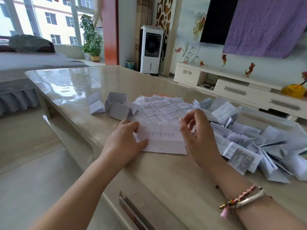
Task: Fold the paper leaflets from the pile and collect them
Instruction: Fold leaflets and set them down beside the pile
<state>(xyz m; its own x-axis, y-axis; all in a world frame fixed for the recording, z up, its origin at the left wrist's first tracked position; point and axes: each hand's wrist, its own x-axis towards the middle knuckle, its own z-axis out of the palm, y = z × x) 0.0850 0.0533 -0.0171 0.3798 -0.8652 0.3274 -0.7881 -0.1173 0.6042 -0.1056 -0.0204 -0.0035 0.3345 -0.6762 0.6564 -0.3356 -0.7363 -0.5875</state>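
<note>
A white printed leaflet [163, 136] lies on the beige table [79, 87], its near half folded over. My left hand [127, 138] presses on the leaflet's left edge, thumb and fingers flat on the paper. My right hand [197, 135] hovers over the leaflet's right side with fingers loosely spread and holds nothing. Beneath and behind it lies a pile of unfolded leaflets [159, 108]. A few folded leaflets [116, 107] stand at the left, and a large heap of folded leaflets [249, 141] spreads to the right.
The table's near edge has a drawer with a metal handle [132, 211]. A bed [25, 67] stands at the left beyond the table. An air cooler [151, 50], a white TV cabinet [235, 90] and plants [91, 40] line the far side of the room.
</note>
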